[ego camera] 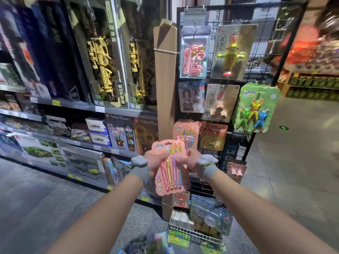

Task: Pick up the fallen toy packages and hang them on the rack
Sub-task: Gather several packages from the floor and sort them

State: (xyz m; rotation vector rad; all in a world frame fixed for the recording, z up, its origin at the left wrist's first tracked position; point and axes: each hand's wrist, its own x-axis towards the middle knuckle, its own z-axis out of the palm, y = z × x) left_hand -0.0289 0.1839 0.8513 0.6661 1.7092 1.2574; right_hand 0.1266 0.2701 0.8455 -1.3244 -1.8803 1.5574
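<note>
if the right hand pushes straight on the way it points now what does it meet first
Most likely the stack of matching pink bubble packs on the wire rack, just beyond the right hand and its held pack; depth is unclear.

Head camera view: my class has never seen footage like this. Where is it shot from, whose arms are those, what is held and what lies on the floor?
The camera sits on a person's head, looking forward and down, so the two arms are the wearer's own; there is no robot. The left hand and right hand each grip a side of a pink pack, held up before a wire rack in a toy shop. A matching pack hangs there. More packs lie blurred on the floor below, near a wire basket. Toy boxes fill the shelves on the left.
</note>
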